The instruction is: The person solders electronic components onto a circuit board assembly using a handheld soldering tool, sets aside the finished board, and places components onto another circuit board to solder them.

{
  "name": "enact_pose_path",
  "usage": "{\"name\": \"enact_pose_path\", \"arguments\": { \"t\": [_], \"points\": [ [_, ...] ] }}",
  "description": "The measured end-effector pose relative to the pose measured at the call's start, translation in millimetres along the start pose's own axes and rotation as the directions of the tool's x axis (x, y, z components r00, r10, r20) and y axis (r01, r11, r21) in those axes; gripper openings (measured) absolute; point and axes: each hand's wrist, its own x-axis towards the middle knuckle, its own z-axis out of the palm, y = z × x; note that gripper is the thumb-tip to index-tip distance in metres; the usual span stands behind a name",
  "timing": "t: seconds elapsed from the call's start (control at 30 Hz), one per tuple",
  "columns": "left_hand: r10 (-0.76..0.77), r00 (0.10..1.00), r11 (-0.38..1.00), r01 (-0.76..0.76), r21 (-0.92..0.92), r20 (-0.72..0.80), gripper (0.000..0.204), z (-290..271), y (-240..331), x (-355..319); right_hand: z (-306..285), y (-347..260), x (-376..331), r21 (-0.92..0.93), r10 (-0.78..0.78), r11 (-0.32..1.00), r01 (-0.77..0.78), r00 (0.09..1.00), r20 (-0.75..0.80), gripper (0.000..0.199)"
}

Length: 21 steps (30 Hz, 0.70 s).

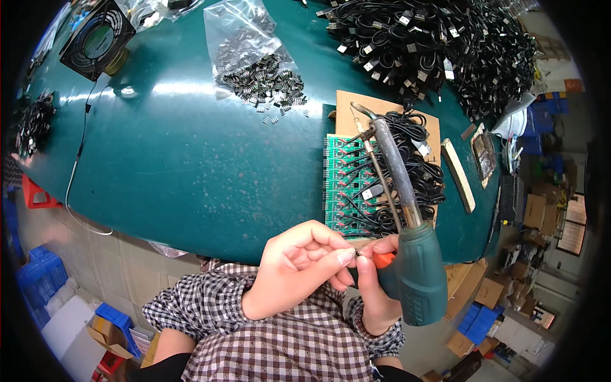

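Right hand: the right hand [375, 286] sits at the 6 o'clock edge of the view, its fingers closed around the green grip of a soldering iron [407, 216], thumb by the orange trigger.
Left hand: the left hand [299, 267] lies just beside it at its 9 o'clock, fingers curled, thumb and forefinger pinched together on something tiny and dark at the trigger; what it is cannot be told.
Soldering iron: it rises from the right fist toward 12 o'clock, its grey barrel and thin wire feed passing over the board, the tip [358, 109] hanging above the cardboard.
Doing it well: my judgement is that the pinch wants to stay light and close to the trigger, with the right wrist steady so the hot tip does not swing down onto the cables.
Circuit board: the green circuit board [340, 184] lies on the tabletop [191, 159] at 12 o'clock from the hands, near but not touching them, with black cables [414, 172] laid across it.
Cardboard: a brown sheet [350, 105] sits under the board's far end.
Small parts: a heap of small metal parts [267, 86] spills from a clear bag [238, 35] at 11 o'clock.
Cable pile: a big heap of black cables [433, 44] fills 1 o'clock.
Fan: a black fan [97, 39] stands at 10 o'clock, far off.
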Motion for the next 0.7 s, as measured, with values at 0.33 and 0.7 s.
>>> {"name": "enact_pose_path", "arguments": {
  "t": [0.33, 0.7],
  "points": [
    [0.16, 0.98, 0.869, -0.198, 0.453, 0.12, 0.011, -7.8, 17.0, 0.6, -7.2, 16.6, 8.5, -0.283, -0.042, 0.958, 0.054, 0.998, 0.047, 0.016],
    [-0.048, 0.999, 0.994, 0.048, 0.096, -0.002, 0.011, -4.8, -1.4, 0.1, -5.0, 18.7, 0.6, -0.182, -0.004, 0.983, -0.012, 0.996, -0.087, 0.014]
  ]
}}
